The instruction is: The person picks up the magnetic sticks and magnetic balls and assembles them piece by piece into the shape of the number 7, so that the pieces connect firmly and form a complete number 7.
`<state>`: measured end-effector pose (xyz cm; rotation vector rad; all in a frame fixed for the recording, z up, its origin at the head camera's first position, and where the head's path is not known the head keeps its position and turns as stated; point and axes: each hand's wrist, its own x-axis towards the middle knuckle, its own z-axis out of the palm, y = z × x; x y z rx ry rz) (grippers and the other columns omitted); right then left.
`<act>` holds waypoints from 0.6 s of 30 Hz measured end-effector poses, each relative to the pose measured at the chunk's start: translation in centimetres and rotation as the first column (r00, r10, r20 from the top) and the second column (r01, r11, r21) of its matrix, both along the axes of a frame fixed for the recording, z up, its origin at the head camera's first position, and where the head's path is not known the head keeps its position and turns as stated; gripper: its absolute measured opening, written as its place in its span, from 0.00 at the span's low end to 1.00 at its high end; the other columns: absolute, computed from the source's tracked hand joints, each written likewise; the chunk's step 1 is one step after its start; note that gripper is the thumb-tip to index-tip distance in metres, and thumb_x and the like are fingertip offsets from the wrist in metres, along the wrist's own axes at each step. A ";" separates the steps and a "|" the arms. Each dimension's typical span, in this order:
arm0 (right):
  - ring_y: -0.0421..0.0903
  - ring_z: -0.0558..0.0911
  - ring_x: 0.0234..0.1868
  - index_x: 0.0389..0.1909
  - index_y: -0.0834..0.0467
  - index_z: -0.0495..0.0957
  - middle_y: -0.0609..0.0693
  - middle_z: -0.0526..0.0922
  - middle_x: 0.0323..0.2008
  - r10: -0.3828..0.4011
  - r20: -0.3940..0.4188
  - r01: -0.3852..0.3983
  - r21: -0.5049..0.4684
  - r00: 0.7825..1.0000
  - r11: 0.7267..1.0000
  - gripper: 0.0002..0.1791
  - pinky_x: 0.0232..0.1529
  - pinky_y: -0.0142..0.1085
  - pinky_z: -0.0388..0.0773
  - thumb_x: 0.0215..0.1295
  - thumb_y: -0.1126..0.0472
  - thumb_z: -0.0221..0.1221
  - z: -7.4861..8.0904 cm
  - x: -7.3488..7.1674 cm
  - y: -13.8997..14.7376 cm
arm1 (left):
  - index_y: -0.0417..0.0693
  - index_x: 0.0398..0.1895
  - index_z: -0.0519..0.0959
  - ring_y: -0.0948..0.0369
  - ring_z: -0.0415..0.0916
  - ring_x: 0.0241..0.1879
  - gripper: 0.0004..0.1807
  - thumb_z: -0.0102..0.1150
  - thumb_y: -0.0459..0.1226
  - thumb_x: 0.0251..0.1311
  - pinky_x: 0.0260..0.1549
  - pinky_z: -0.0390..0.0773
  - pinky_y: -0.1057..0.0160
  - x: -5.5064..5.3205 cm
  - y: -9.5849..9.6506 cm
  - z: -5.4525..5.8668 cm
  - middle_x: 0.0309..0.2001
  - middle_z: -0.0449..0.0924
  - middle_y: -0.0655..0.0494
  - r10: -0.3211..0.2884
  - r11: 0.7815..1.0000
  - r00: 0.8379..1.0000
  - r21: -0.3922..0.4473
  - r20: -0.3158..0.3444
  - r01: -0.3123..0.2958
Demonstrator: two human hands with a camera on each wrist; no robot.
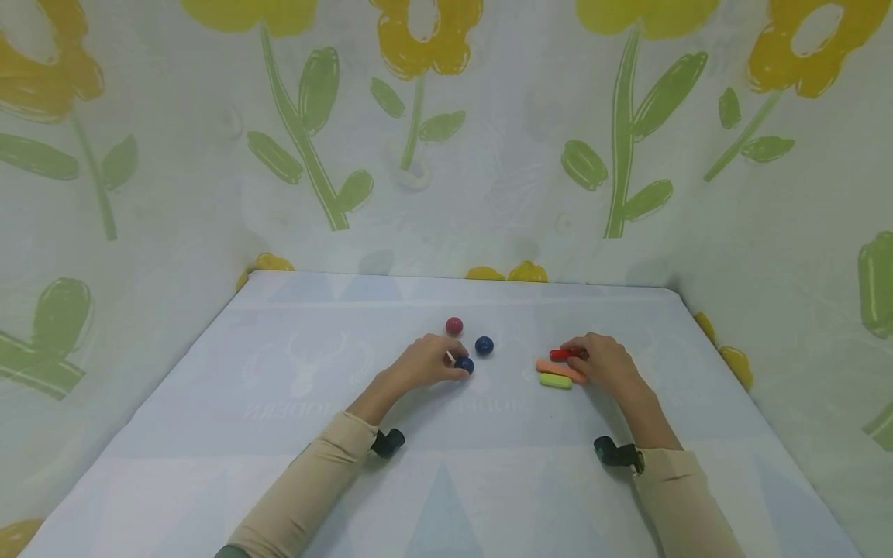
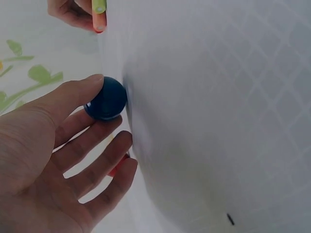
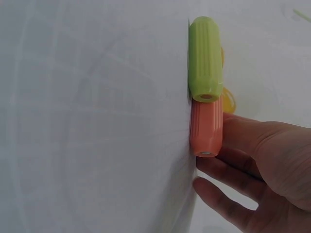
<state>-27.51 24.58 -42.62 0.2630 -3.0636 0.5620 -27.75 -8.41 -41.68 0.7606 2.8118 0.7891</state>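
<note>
My left hand [image 1: 429, 362] pinches a dark blue ball [image 2: 108, 99] between thumb and fingers, low at the table surface. Just beyond it are a second blue ball [image 1: 484, 346] and a red ball [image 1: 454, 325]. Over to the right, my right hand [image 1: 605, 363] holds the right end of a short red stick [image 1: 560, 355] with thumb and fingers. Nearer to me, an orange ribbed stick [image 3: 206, 127] and a light green ribbed stick [image 3: 205, 59] lie roughly alongside it. In the right wrist view the orange stick and the hand hide the red one.
A pale printed cloth covers the table [image 1: 446, 480]. Behind and beside it hangs a white curtain [image 1: 488, 155] with yellow flowers and green leaves. Dark wrist cameras [image 1: 387, 442] are strapped at both sleeves.
</note>
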 end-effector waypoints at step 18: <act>0.55 0.79 0.44 0.53 0.60 0.81 0.61 0.83 0.46 -0.006 -0.001 0.006 0.010 1.000 1.000 0.18 0.48 0.52 0.80 0.62 0.61 0.65 0.2 0.0 -0.3 | 0.52 0.51 0.84 0.65 0.80 0.40 0.19 0.71 0.44 0.55 0.38 0.79 0.70 -0.1 -0.9 -0.3 0.45 0.87 0.59 -0.026 0.999 0.998 0.028 0.060 0.024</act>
